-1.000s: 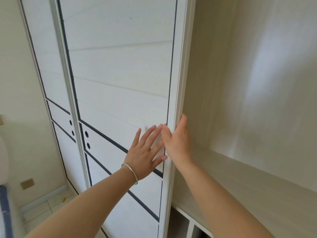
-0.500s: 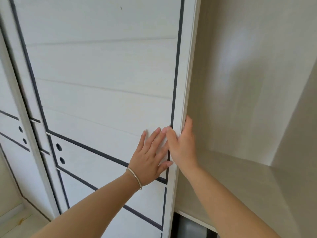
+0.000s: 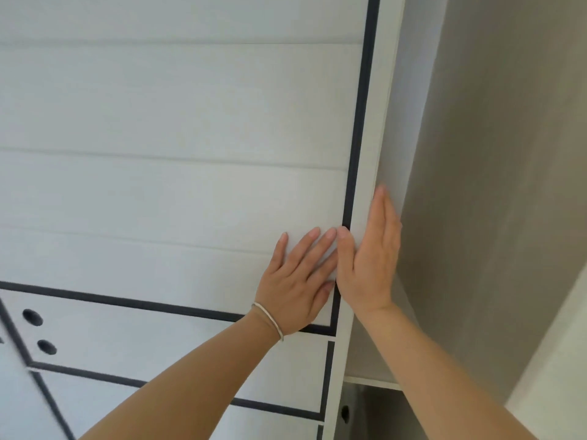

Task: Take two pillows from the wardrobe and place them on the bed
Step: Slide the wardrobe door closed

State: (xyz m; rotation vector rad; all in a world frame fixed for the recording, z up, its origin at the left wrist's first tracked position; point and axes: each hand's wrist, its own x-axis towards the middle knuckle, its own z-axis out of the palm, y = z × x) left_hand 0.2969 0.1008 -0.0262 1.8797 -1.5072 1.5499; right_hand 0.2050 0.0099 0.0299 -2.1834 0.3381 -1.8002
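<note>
A white sliding wardrobe door [image 3: 178, 192] with black trim lines fills the left and middle of the view. My left hand [image 3: 298, 281], with a thin silver bangle at the wrist, lies flat and spread on the door face near its right edge. My right hand [image 3: 370, 258] presses against that edge, thumb on the front and fingers along the side. To the right, the open wardrobe compartment [image 3: 482, 217] shows beige inner walls. No pillow and no bed are in view.
A second door panel [image 3: 19, 392] with dark round holes overlaps at the lower left. A shelf edge [image 3: 371, 381] runs under the open compartment, with a darker space below it. A side wall [image 3: 556, 360] closes the compartment at the right.
The door has slid left under both hands, and the view has swung right and closer. The room wall and floor at the left have gone out of sight.
</note>
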